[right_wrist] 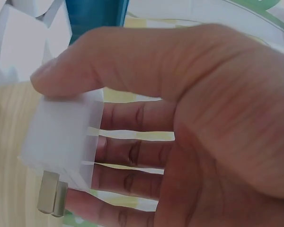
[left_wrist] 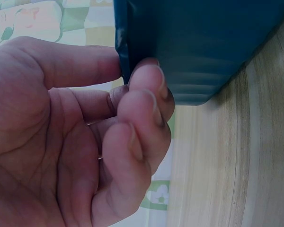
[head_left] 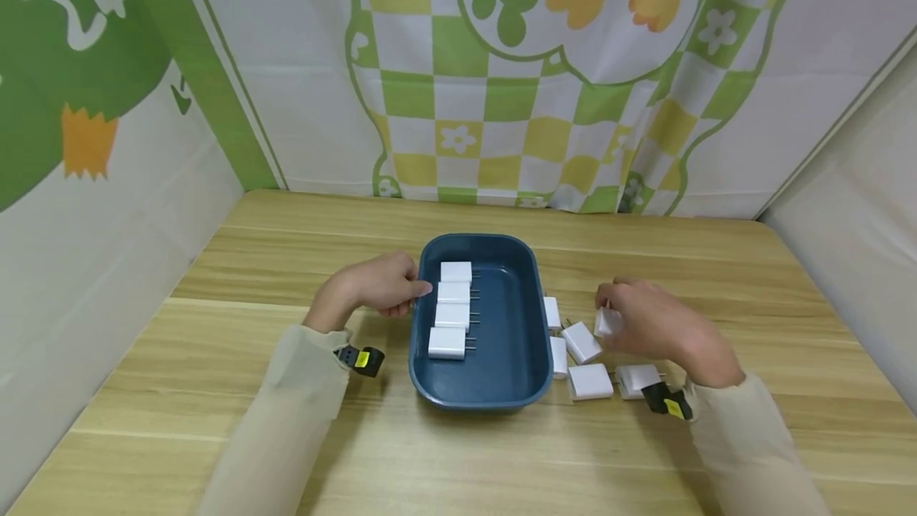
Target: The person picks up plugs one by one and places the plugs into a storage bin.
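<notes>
A dark blue tray [head_left: 507, 377] lies on the table, with a column of several white charger plugs [head_left: 453, 315] along its left side, prongs facing right. My left hand [head_left: 383, 283] pinches the tray's left rim, thumb over the edge and curled fingers against the outer wall, as the left wrist view shows. To the right of the tray, my right hand [head_left: 653, 323] holds a white charger plug [right_wrist: 61, 135] between thumb and fingers. Its two flat metal prongs [right_wrist: 49, 194] stick out in the right wrist view. Several loose charger plugs [head_left: 591, 382] lie between the tray and my right hand.
The wooden table [head_left: 458, 468] runs back to a patterned curtain [head_left: 458, 94] behind the tray. One loose plug [head_left: 637, 379] sits just under my right wrist. Two others touch or nearly touch the tray's right side, partly hidden by its rim.
</notes>
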A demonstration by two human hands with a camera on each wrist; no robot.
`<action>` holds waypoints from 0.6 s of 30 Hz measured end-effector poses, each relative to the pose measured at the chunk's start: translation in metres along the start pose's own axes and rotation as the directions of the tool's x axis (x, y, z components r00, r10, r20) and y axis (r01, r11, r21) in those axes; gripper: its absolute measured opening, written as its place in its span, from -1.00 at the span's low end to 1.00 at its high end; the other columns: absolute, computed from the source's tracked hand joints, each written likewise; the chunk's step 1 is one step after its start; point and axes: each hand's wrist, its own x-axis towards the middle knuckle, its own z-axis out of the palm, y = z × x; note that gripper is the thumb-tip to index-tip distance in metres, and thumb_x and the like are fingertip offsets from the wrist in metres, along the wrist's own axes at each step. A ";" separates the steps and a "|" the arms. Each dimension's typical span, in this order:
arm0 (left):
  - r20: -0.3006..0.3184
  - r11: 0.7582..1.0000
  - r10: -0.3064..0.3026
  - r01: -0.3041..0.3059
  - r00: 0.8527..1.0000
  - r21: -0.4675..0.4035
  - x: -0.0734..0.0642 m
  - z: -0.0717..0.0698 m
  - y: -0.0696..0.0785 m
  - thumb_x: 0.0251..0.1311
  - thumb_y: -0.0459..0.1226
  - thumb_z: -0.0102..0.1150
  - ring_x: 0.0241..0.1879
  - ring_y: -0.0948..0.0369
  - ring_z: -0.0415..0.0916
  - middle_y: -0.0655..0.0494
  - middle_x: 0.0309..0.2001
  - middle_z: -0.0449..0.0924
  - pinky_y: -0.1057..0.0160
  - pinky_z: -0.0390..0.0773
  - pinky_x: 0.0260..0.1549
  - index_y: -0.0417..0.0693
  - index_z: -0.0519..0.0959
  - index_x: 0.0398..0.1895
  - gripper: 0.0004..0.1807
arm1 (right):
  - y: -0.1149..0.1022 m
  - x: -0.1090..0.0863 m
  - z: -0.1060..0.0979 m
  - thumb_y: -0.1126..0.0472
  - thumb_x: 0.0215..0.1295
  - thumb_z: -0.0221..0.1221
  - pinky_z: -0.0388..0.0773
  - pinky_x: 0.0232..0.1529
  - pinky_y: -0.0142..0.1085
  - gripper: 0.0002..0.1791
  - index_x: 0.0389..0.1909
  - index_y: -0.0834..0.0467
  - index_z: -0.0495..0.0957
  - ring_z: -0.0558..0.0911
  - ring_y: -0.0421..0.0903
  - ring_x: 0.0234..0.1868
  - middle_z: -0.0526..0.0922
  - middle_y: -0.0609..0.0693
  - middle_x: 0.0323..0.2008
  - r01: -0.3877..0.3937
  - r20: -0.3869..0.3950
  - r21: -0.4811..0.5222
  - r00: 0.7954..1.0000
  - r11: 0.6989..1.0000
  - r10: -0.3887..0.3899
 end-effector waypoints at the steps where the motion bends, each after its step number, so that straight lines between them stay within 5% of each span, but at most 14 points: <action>1: 0.000 1.000 0.000 0.000 1.000 0.001 0.000 0.000 0.000 0.53 -0.25 0.01 -0.68 0.24 0.35 0.08 -0.68 0.46 0.33 0.41 -0.60 -0.24 0.56 -0.62 -0.53 | 0.000 -0.001 -0.001 0.24 0.10 0.45 0.55 -0.26 -0.12 -0.58 -0.03 0.28 0.62 0.56 -0.03 -0.26 0.60 0.09 -0.15 0.001 -0.004 0.000 1.000 1.000 -0.001; 18: -0.001 1.000 -0.013 0.013 1.000 0.006 0.001 0.000 0.000 0.53 -0.25 0.02 -0.67 0.24 0.37 0.08 -0.66 0.48 0.33 0.42 -0.60 -0.25 0.58 -0.59 -0.54 | -0.027 0.001 -0.024 0.26 0.12 0.40 0.53 -0.27 -0.13 -0.63 -0.04 0.25 0.62 0.54 -0.07 -0.31 0.59 0.03 -0.19 0.105 -0.063 -0.029 0.992 0.994 -0.107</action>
